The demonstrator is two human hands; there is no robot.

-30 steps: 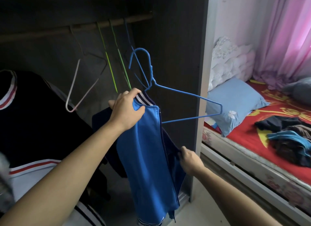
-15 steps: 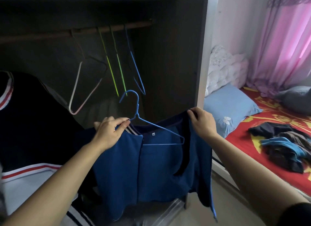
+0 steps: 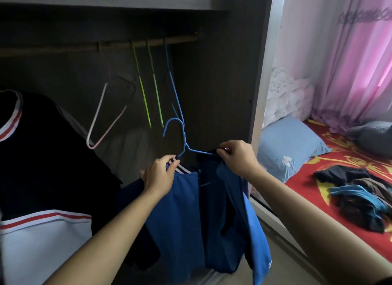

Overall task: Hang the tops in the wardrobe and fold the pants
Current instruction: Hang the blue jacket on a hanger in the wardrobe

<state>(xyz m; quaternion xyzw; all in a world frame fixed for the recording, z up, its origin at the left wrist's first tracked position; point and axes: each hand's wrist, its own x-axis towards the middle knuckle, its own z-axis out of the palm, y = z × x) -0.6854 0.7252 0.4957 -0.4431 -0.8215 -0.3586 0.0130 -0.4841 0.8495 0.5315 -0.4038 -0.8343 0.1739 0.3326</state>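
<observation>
A blue zip top (image 3: 182, 212) with a striped collar hangs on a blue wire hanger (image 3: 184, 143) in front of the open wardrobe. My left hand (image 3: 159, 176) grips the collar at the hanger's left shoulder. My right hand (image 3: 238, 157) pinches the dark right shoulder of the top over the hanger's right arm. The hanger's hook points up, well below the wooden rail (image 3: 101, 45). Much of the hanger's lower bar is hidden by cloth.
On the rail hang a pink hanger (image 3: 101, 123), two green ones (image 3: 148, 98) and a blue one (image 3: 176, 93). A black-and-white top with red stripes (image 3: 42, 178) hangs at left. On the red bed (image 3: 343, 157) at right lie a clothes pile (image 3: 360, 191) and a blue pillow (image 3: 290, 144).
The top went from hanging bunched from my left hand to spread across the hanger. My right hand rose from the hem to the right shoulder and then drew closer to my left hand.
</observation>
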